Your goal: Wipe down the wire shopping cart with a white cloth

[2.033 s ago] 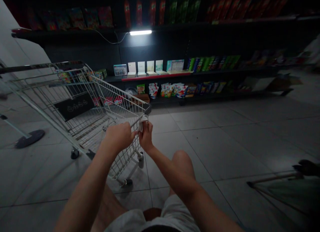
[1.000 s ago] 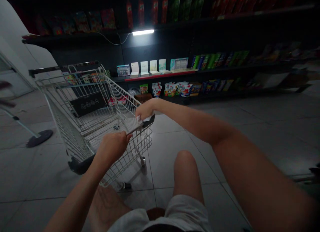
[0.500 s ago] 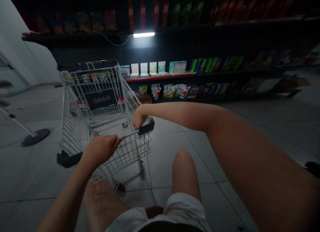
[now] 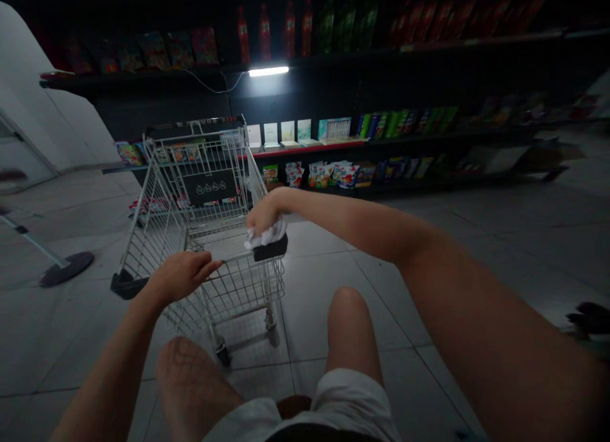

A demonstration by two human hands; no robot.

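A wire shopping cart (image 4: pixel 245 283) stands in front of me, its basket facing the shelves. My left hand (image 4: pixel 183 275) is closed round the cart's handle bar, near its left half. My right hand (image 4: pixel 262 214) presses a crumpled white cloth (image 4: pixel 269 234) against the right end of the handle, at the black corner piece (image 4: pixel 271 247). The fingers of that hand are partly hidden by the cloth. A dark panel (image 4: pixel 211 187) with a printed pattern hangs at the far end of the basket, where no goods show.
Dark store shelves (image 4: pixel 305 147) run across the back, with bottles, bagged snacks and boxes. A lamp (image 4: pixel 269 71) glows under the upper shelf. On the left stands a pole with a round base (image 4: pixel 67 269). My knee (image 4: pixel 350 315) is close to the cart.
The cart has turned slightly, its far end shifting right. My right hand has moved a little left, and more of the white cloth shows. My left hand still holds the handle.
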